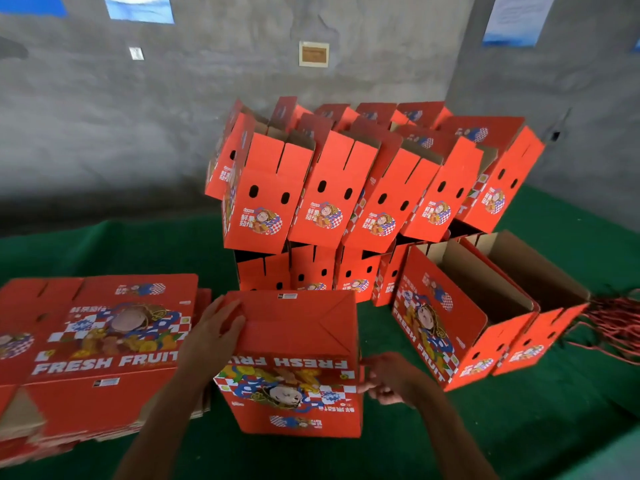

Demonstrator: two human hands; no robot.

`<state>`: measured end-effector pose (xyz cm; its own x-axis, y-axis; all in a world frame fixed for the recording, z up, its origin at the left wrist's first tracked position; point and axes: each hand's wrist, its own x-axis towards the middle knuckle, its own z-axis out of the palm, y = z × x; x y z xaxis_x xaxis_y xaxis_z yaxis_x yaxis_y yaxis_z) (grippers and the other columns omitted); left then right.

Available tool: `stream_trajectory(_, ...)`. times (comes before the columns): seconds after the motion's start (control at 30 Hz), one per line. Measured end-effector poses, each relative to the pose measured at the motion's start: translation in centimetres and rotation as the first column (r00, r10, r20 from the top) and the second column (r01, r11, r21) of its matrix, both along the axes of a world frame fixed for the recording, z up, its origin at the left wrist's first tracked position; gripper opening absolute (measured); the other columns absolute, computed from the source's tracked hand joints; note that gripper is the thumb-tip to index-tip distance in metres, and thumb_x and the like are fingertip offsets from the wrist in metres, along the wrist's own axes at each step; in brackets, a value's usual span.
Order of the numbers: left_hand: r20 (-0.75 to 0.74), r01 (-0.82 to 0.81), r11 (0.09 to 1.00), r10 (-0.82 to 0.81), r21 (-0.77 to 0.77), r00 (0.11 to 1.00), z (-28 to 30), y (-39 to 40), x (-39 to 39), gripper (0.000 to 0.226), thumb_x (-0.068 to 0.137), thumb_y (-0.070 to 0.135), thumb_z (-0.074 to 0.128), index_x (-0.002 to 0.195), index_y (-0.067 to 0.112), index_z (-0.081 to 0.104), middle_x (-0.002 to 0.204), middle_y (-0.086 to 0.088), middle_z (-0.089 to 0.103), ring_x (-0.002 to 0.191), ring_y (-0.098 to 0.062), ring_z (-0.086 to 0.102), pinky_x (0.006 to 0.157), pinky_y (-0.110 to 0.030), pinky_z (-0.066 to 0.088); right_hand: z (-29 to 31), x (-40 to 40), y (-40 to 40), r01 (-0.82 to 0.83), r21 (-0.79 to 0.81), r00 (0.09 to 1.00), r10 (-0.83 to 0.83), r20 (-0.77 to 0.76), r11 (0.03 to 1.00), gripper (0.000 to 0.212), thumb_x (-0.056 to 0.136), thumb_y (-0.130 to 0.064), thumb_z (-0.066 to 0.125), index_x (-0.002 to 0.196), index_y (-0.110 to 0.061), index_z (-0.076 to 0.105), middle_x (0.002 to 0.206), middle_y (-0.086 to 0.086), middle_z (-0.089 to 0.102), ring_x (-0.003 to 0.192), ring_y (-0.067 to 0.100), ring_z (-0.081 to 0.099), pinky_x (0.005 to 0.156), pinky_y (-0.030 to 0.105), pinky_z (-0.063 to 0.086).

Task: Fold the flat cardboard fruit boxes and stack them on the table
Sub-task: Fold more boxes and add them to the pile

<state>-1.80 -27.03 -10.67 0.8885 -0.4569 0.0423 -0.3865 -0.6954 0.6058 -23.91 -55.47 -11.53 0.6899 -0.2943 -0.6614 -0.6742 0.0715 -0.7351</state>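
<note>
A: Head view. What is in the middle?

B: A red fruit box (pixel 294 362) stands upside down on the green table (pixel 519 427). Its bottom flaps face up and the words "FRESH FRUIT" read the wrong way round.

A: What are the hands doing?

B: The left hand (pixel 214 336) lies flat on the top left of the box, fingers straight and pressing on a flap. The right hand (pixel 389 379) is at the right edge of the box with its fingers curled. It seems to pinch that edge, but it is blurry.

A: And on the left?

B: A pile of flat boxes (pixel 100 341) lies there, just beside the box.

A: What is behind?

B: A big stack of folded boxes (pixel 346 202), two rows high, tops open. The upper row leans. To the right stand two open boxes (pixel 485 317) side by side, and red cords (pixel 616 327) lie by them.
</note>
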Motion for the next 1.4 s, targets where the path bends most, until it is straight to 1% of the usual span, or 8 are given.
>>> stream_trajectory(0.2, -0.148, -0.043, 0.979, 0.013, -0.201, 0.989, 1.0, 1.8, 0.2, 0.056, 0.096, 0.048, 0.061, 0.149, 0.033, 0.047, 0.166, 0.003, 0.028, 0.139, -0.032, 0.045, 0.104, -0.055, 0.049, 0.6, 0.2, 0.7, 0.052, 0.079, 0.990, -0.061, 0.127, 0.996, 0.043, 0.098, 0.005, 0.038, 0.137, -0.010, 0.050, 0.095, 0.026, 0.075, 0.050, 0.010, 0.039, 0.043, 0.021, 0.030)
stream_trajectory(0.47, -0.182, -0.105, 0.958, 0.057, -0.266, 0.982, 1.2, 2.7, 0.2, 0.061, 0.089, 0.051, 0.070, 0.145, 0.039, 0.047, 0.149, -0.007, 0.048, 0.093, -0.005, 0.059, 0.059, -0.011, 0.048, 1.4, 0.0, 0.7, -0.088, 0.143, 0.991, 0.071, 0.115, 0.986, 0.066, 0.097, 0.010, 0.036, 0.156, -0.022, 0.035, 0.097, 0.026, 0.073, 0.054, 0.012, 0.054, 0.046, 0.021, 0.039)
stream_trajectory(0.7, -0.185, -0.194, 0.879, 0.123, -0.436, 0.975, 2.4, 0.2, -0.2, 0.057, 0.103, 0.050, 0.052, 0.154, 0.028, 0.041, 0.153, -0.007, 0.049, 0.133, -0.027, 0.050, 0.109, -0.050, 0.044, 3.7, -2.9, 0.2, -0.014, 0.224, 0.947, -0.059, 0.315, 0.974, 0.066, 0.099, 0.016, 0.043, 0.147, -0.029, 0.036, 0.111, 0.037, 0.069, 0.105, 0.048, 0.070, 0.089, 0.048, 0.061)
stream_trajectory(0.87, -0.671, -0.469, 0.716, 0.001, -0.517, 0.741, 2.8, -4.8, -3.0, 0.057, 0.104, 0.063, 0.035, 0.109, 0.018, 0.069, 0.099, -0.008, 0.077, 0.104, -0.030, 0.069, 0.079, -0.047, 0.057, 5.0, -4.6, -0.4, -0.003, -0.069, 0.884, 0.035, 0.466, 0.998, 0.048, 0.095, 0.016, 0.050, 0.130, -0.016, 0.059, 0.129, 0.020, 0.062, 0.106, 0.030, 0.072, 0.091, 0.038, 0.060)
stream_trajectory(1.03, -0.769, -0.537, 0.721, 0.010, -0.437, 0.639, 0.4, -9.7, -6.4, 0.068, 0.096, 0.046, 0.066, 0.145, 0.013, 0.034, 0.121, -0.018, 0.065, 0.104, -0.038, 0.069, 0.084, -0.060, 0.058, 2.9, -7.1, -1.6, 0.149, -0.365, 0.757, 0.131, 0.640, 0.919, 0.041, 0.088, 0.028, 0.049, 0.117, 0.003, 0.064, 0.125, 0.017, 0.063, 0.113, 0.026, 0.067, 0.086, 0.032, 0.058)
stream_trajectory(1.17, -0.813, -0.371, 0.881, -0.027, -0.294, 0.581, -0.3, -13.4, -10.6, 0.061, 0.099, 0.060, 0.054, 0.145, 0.031, 0.025, 0.132, -0.012, 0.056, 0.121, -0.045, 0.058, 0.094, -0.071, 0.049, 0.1, -9.1, -1.5, 0.334, -0.666, 0.730, 0.265, 0.630, 0.667, 0.066, 0.076, 0.027, 0.058, 0.101, -0.033, 0.067, 0.114, -0.016, 0.063, 0.100, 0.000, 0.062, 0.081, 0.030, 0.056)
stream_trajectory(1.3, -0.889, -0.234, 0.914, -0.218, -0.330, 0.403, -0.1, -17.1, -14.2, 0.058, 0.100, 0.068, 0.038, 0.146, 0.032, 0.036, 0.145, -0.010, 0.048, 0.129, -0.037, 0.050, 0.086, -0.066, 0.056, -2.3, -10.6, -1.4, 0.409, -0.804, 0.787, 0.278, 0.550, 0.432, 0.049, 0.063, 0.014, 0.069, 0.085, -0.029, 0.077, 0.115, -0.006, 0.054, 0.113, 0.034, 0.061, 0.093, 0.050, 0.053)
stream_trajectory(1.4, -0.881, -0.197, 0.906, -0.283, -0.376, 0.379, 0.4, -20.0, -15.9, 0.072, 0.097, 0.073, 0.040, 0.157, 0.037, 0.027, 0.156, -0.009, 0.040, 0.137, -0.037, 0.045, 0.079, -0.059, 0.061, -3.4, -11.6, -1.9, 0.434, -0.796, 0.796, 0.234, 0.558, 0.422, 0.031, 0.069, 0.009, 0.074, 0.088, -0.015, 0.080, 0.118, -0.007, 0.052, 0.118, 0.042, 0.057, 0.094, 0.052, 0.048)
